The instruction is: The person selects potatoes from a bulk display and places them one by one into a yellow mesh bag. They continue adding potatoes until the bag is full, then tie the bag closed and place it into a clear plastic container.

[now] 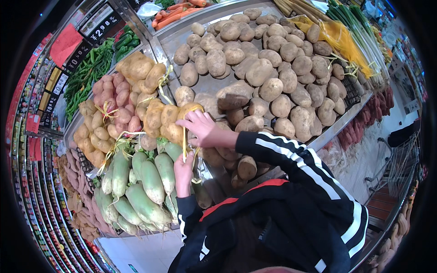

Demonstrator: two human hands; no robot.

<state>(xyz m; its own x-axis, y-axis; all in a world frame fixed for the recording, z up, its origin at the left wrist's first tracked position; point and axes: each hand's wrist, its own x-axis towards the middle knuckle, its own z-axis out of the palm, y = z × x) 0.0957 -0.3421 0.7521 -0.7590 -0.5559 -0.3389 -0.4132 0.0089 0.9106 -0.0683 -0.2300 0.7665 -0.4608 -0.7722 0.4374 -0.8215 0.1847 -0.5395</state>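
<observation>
A yellow net bag of potatoes (pixel 168 119) lies before me, in front of other tied bags. My right hand (pixel 201 129) curls over its near right end, fingers on the netting. Just below, my left hand (pixel 184 172) pinches the lower end of a yellow tie (pixel 184 143), which runs up towards the bag under my right hand. Part of the tie is hidden by the fingers. Green radishes (pixel 150 182) are piled next to my left hand. Loose potatoes (pixel 259 73) cover the metal display tray (pixel 167 46) beyond my right hand.
Net bags of small reddish potatoes (pixel 117 88) and pale potatoes (pixel 94 129) sit at the left. Green peppers (pixel 88 71), carrots (pixel 174 15) and leeks (pixel 358 41) border the stand. A shopping cart (pixel 399 153) stands at the right. Price signs (pixel 99 29) hang at the upper left.
</observation>
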